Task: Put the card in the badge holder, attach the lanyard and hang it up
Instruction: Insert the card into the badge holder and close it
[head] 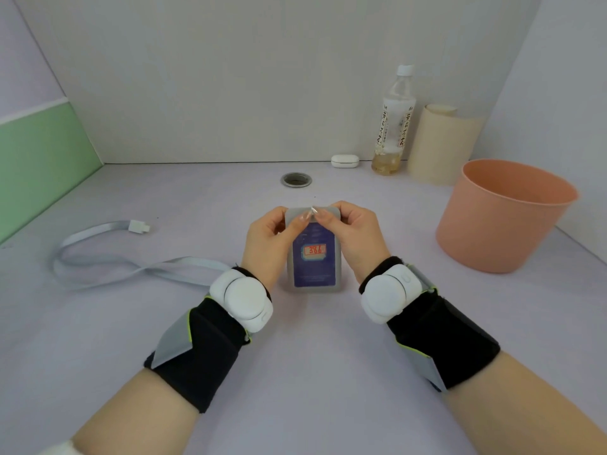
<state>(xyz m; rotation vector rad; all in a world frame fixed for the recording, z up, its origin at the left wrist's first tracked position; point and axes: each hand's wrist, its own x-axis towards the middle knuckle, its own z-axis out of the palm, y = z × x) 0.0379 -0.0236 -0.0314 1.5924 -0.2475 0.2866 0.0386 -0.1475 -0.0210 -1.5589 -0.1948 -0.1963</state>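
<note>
A grey badge holder (pixel 313 289) stands upright at the table's centre, with a dark blue card (pixel 314 267) bearing a red "386" label inside it. My left hand (pixel 271 239) grips the holder's left top edge and my right hand (pixel 353 236) grips the right top edge. Both thumbs and forefingers pinch at the clear flap on top. A pale grey lanyard (pixel 108 259) lies looped on the table to the left, apart from the holder. Its white clip (pixel 139 227) points right.
A pink bucket (pixel 502 221) stands at the right. Behind it are a cream roll (pixel 443 142), a clear drink bottle (pixel 392 123) and a small white case (pixel 344 160) along the back wall. A round metal grommet (pixel 296 179) sits in the tabletop behind my hands.
</note>
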